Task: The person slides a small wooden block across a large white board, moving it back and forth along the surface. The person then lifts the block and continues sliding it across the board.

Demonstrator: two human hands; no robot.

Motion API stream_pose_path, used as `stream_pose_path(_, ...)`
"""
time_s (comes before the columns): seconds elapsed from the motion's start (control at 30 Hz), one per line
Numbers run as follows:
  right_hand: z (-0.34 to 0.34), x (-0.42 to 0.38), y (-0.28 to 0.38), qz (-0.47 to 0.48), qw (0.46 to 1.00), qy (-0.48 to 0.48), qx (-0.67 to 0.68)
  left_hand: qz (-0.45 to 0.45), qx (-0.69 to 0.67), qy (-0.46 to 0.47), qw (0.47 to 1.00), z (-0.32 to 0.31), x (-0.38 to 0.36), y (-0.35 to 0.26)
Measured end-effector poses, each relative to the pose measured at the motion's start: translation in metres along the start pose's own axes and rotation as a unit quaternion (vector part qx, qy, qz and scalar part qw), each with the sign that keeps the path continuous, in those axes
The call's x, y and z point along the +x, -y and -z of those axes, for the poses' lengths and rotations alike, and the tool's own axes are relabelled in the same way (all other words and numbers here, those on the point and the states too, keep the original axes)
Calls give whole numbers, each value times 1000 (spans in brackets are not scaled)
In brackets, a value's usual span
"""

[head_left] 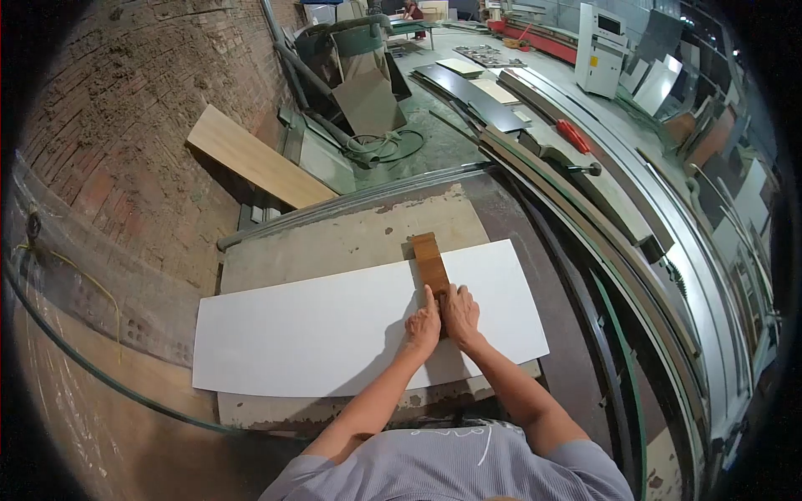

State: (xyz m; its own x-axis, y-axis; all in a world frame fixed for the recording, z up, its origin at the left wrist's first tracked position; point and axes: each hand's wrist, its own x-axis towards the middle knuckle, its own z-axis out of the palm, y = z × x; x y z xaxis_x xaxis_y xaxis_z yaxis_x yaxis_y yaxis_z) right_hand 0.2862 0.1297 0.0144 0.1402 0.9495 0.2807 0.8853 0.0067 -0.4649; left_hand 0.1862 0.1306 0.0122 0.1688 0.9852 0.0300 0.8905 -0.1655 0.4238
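A long white board point(309, 334) lies flat on a worn workbench top point(334, 242). Across its right part rests a brown wooden piece point(431, 263), its far end reaching past the board's back edge. My left hand point(424, 324) is at the left side of the brown piece, index finger extended along it. Right beside it, my right hand point(459, 313) has its fingers bent over the piece's right edge. Both hands cover the near part of the piece, so its shape there is partly hidden.
A light wooden plank point(259, 159) leans by the brick wall at the left. Long metal profiles point(601, 192) run along the right, with a red-handled tool point(573, 136) on them. A coiled hose point(384, 146) lies on the floor ahead. A person point(413, 12) is far back.
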Motion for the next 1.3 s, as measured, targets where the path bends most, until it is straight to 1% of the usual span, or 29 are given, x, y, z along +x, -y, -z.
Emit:
stream_pose_path(0.03, -7, 10, -2, -1, 1000, 0, 0, 15, -1, 1, 1000, -1, 9, -1)
stream_pose_path(0.07, -13, 19, -3, -9, 1000, -23, 1, 31, -2, 2, 1000, -2, 17, -1)
stream_pose_path(0.1, -18, 27, -5, -17, 999, -45, 2, 32, -2, 4, 999, -1, 26, -1)
stream_pose_path(0.13, -20, 36, -6, -17, 999, -42, 2, 33, 1, -2, 999, -2, 35, -2)
stream_pose_path(0.2, -23, 52, -10, 7, 998, -67, 7, 34, 4, -6, 999, -5, 50, -3)
stream_pose_path(0.27, -24, 68, -14, 11, 998, -67, 15, 57, 16, -7, 998, -8, 68, -5)
stream_pose_path(0.3, -24, 75, -16, 5, 999, -50, 6, 66, 21, -9, 998, -10, 77, -6)
stream_pose_path(0.33, -24, 79, -18, -1, 999, -32, -2, 65, 22, -8, 998, -11, 82, -6)
stream_pose_path(0.5, -23, 73, -25, 23, 999, -33, -7, 37, 18, -30, 999, -15, 80, -6)
stream_pose_path(0.57, -23, 60, -25, 25, 999, -29, -5, 35, 14, -14, 999, -16, 71, -5)
stream_pose_path(0.67, -15, 27, -21, -5, 999, -32, -44, 19, -5, 9, 1000, -15, 40, -4)
stream_pose_path(0.73, -7, -4, -17, -15, 999, 14, -24, 3, -3, 30, 1000, -11, 10, -4)
stream_pose_path(0.77, -3, -22, -14, -11, 999, 11, -36, -16, -6, 34, 999, -8, -8, -2)
stream_pose_path(0.87, -1, -74, -2, -14, 999, 14, -49, -25, 11, 38, 999, -1, -61, 6)
stream_pose_path(0.9, 1, -90, 7, -13, 998, 10, -57, -48, 9, 12, 999, -3, -78, 14)
stream_pose_path(0.93, 3, -105, 15, -18, 997, 36, -59, -33, 3, 32, 999, 1, -94, 20)
stream_pose_path(1.0, 1, -127, 29, -1, 998, 18, -65, -35, -15, 53, 998, 6, -113, 31)
stream_pose_path(1.07, -5, -135, 41, 5, 997, 16, -75, -41, 30, 57, 997, 17, -124, 41)
stream_pose_path(1.13, -8, -138, 54, 17, 997, 17, -69, -50, -6, 38, 998, 16, -130, 59)
stream_pose_path(1.2, -7, -136, 68, 31, 997, 18, -61, -47, 9, 40, 998, 27, -131, 65)
stream_pose_path(1.27, -14, -127, 71, 40, 997, 2, -61, -60, -15, 23, 998, 39, -123, 67)
stream_pose_path(1.3, -21, -124, 72, 33, 998, 5, -55, -51, 7, 34, 998, 38, -120, 71)
